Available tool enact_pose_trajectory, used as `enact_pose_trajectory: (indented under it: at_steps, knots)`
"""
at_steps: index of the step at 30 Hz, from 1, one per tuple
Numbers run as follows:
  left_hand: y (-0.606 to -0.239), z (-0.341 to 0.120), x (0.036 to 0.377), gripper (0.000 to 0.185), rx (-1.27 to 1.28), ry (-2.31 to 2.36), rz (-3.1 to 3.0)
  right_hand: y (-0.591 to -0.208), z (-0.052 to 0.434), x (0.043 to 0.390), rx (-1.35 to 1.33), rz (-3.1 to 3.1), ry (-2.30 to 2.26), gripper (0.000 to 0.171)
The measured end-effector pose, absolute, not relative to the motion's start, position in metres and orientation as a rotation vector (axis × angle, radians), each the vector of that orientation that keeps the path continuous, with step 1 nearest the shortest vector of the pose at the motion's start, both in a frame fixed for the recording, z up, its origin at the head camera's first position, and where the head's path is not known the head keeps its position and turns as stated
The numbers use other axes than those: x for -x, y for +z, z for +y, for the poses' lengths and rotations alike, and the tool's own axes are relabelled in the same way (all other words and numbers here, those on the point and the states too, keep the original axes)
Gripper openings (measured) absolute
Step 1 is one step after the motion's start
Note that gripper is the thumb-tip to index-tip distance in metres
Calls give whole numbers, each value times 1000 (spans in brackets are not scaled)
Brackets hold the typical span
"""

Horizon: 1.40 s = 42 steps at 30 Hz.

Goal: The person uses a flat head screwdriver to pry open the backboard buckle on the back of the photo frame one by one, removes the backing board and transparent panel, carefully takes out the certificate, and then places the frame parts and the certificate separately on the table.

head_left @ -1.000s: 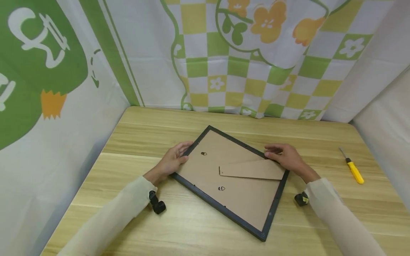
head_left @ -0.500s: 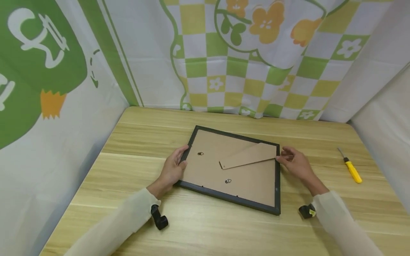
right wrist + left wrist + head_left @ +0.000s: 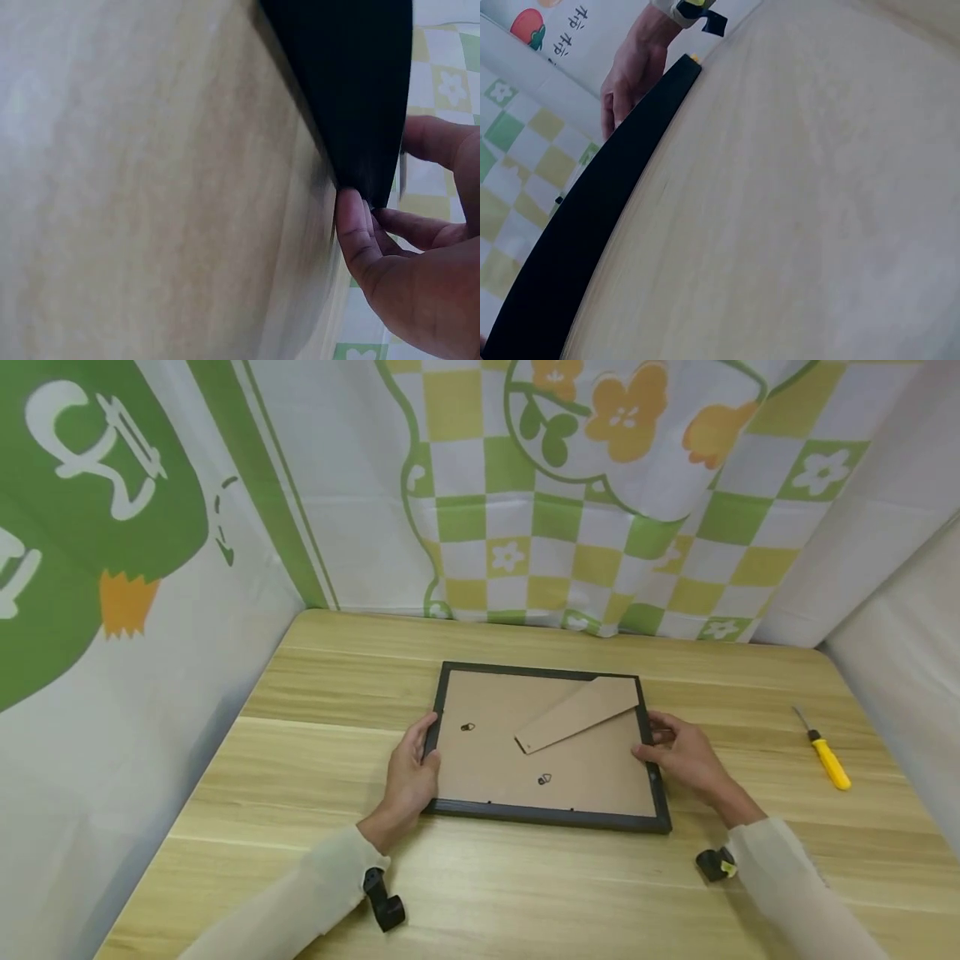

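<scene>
A picture frame (image 3: 487, 772) with black edges lies back side up in the middle of the table, its long sides nearly level in the head view. On its brown backing sit a slanted easel stand (image 3: 581, 714) and two small hanging rings (image 3: 544, 779). My left hand (image 3: 411, 777) holds the left edge, thumb on top. Across from it, my right hand (image 3: 693, 760) grips the right edge between thumb and fingers. The right wrist view shows that thumb and fingers at a corner of the black frame edge (image 3: 352, 90). The picture side is hidden.
A yellow-handled screwdriver (image 3: 828, 760) lies on the wooden table (image 3: 315, 693), to the right of my right hand. Patterned curtain cloth (image 3: 525, 552) hangs along the back, with more cloth at both sides. A small black camera sits on each wrist.
The frame has turned counterclockwise from a diagonal lie to nearly square with the table. My right hand has moved from its upper right corner to its right edge; my left hand has stayed on the left edge.
</scene>
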<state>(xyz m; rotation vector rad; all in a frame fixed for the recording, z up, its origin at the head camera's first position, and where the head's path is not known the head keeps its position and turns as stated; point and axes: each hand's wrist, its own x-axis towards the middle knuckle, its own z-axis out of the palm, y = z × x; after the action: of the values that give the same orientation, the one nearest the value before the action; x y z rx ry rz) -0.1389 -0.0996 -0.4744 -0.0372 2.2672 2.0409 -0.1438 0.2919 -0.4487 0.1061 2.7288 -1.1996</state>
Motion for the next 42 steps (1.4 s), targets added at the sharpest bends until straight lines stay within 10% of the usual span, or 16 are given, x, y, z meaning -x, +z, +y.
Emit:
enact_pose_trajectory:
  at_steps: [24, 42]
  knots:
    - [-477, -101, 138, 58, 25, 2069, 2207, -437, 280, 145, 6, 2923, -916, 75]
    - [-477, -103, 144, 55, 15, 2108, 2171, -424, 174, 172, 970, 2928, -412, 53]
